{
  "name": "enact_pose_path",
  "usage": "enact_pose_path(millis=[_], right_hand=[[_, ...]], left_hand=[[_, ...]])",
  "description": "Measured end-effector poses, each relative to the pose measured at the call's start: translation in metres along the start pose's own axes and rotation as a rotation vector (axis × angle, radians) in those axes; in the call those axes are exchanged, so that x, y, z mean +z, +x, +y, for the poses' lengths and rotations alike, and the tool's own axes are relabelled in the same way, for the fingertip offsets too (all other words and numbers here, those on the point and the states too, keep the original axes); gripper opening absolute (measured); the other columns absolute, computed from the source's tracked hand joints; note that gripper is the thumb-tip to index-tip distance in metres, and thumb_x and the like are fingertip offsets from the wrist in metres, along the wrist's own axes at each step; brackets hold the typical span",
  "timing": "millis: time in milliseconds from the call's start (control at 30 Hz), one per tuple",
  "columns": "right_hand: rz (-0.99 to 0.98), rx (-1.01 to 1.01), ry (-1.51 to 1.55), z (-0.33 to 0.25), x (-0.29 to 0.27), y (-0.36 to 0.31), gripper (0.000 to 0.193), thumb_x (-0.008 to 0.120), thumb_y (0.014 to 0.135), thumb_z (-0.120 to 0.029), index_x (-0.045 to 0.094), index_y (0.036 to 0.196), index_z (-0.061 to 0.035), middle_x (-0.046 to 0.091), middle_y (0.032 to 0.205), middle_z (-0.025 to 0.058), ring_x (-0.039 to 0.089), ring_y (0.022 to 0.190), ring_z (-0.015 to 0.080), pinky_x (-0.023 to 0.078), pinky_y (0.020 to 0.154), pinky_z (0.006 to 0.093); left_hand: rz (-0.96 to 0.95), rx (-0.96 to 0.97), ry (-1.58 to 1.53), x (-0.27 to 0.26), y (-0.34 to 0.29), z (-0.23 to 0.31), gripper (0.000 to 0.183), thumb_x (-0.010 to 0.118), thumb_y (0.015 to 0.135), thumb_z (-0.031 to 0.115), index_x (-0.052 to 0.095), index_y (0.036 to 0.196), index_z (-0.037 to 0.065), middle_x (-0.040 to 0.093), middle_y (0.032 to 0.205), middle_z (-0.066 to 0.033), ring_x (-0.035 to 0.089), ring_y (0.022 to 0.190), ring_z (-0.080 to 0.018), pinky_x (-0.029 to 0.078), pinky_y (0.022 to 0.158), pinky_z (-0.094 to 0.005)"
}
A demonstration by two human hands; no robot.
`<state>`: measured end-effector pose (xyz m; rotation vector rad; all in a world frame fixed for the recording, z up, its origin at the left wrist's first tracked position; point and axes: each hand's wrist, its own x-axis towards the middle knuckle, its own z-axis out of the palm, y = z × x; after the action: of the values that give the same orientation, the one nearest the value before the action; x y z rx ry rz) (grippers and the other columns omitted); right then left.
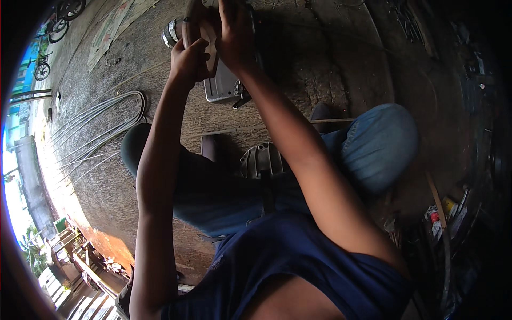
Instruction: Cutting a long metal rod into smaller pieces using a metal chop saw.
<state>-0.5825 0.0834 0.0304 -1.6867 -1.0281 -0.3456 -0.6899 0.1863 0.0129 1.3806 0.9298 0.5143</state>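
Both hands are at the top of the head view, over a grey metal box [221, 92] with a latch at its near edge. My left hand [191, 61] is closed, thumb up, around the near end of a curved grey-brown part [190, 33] with a flat pale side. On the part's right side, my right hand [236, 42] grips it with fingers pointing away from me. The far end of the part runs up to the picture's edge, and some of it is hidden by my fingers. Left of the part lies a shiny silver ring-shaped piece [169, 33].
Coiled grey cable [114, 114] lies on the rough concrete floor to the left. A ribbed metal housing [262, 160] sits between my legs. Scraps and a long strip [442, 229] lie at the lower right. Bicycles or motorbikes [56, 29] stand at the far left.
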Motion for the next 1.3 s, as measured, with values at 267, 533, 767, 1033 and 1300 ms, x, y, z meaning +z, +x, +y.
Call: enact_pose_path(millis=[267,533,767,1033,1300], right_hand=[[-0.104,-0.044,-0.081,0.008,-0.002,0.034,0.073,0.059,0.092,-0.033,0.026,0.149,-0.0024,0.03,0.145,0.0297,0.032,0.133,0.0423,0.028,0.111,0.0417],[-0.437,-0.042,-0.42,0.054,0.066,0.148,0.081,0.06,0.088,-0.042,0.027,0.146,0.0036,0.023,0.152,0.0276,0.018,0.144,0.037,0.017,0.12,0.0346],[-0.55,0.073,0.14,0.062,-0.036,0.158,0.047,0.065,0.09,-0.026,0.056,0.126,0.005,0.063,0.12,0.0238,0.063,0.107,0.0311,0.05,0.09,0.0405],[-0.181,0.811,-0.069,0.242,-0.163,0.122,0.036,0.057,0.095,-0.023,0.059,0.125,-0.0031,0.063,0.118,0.0157,0.062,0.105,0.0231,0.048,0.092,0.0415],[-1.055,0.142,-0.674,0.467,-0.136,0.027,0.03,0.058,0.086,-0.024,0.065,0.104,-0.0013,0.064,0.108,0.0217,0.062,0.1,0.0386,0.047,0.091,0.0447]], left_hand=[[-0.089,0.037,-0.074,-0.011,0.039,0.03,0.027,0.073,0.079,0.016,0.062,0.097,-0.001,0.061,0.075,-0.0053,0.06,0.062,-0.0134,0.051,0.055,-0.0268],[-0.737,0.042,-0.088,-0.035,0.123,0.115,0.024,0.052,0.096,0.029,0.06,0.108,0.009,0.055,0.073,-0.0028,0.051,0.061,-0.0116,0.044,0.056,-0.029],[-0.325,0.282,0.207,-0.032,0.118,0.125,0.025,0.052,0.093,0.036,0.067,0.093,0.015,0.044,0.061,0.0051,0.037,0.051,-0.0095,0.031,0.046,-0.0261],[0.055,0.391,0.078,-0.02,0.094,0.113,0.025,0.063,0.089,0.025,0.065,0.099,0.001,0.064,0.083,-0.0047,0.062,0.069,-0.0126,0.052,0.056,-0.0269],[0.194,0.215,0.238,-0.004,0.061,0.13,0.042,0.059,0.09,0.036,0.064,0.111,0.001,0.063,0.086,-0.0067,0.055,0.067,-0.0107,0.042,0.054,-0.0228]])
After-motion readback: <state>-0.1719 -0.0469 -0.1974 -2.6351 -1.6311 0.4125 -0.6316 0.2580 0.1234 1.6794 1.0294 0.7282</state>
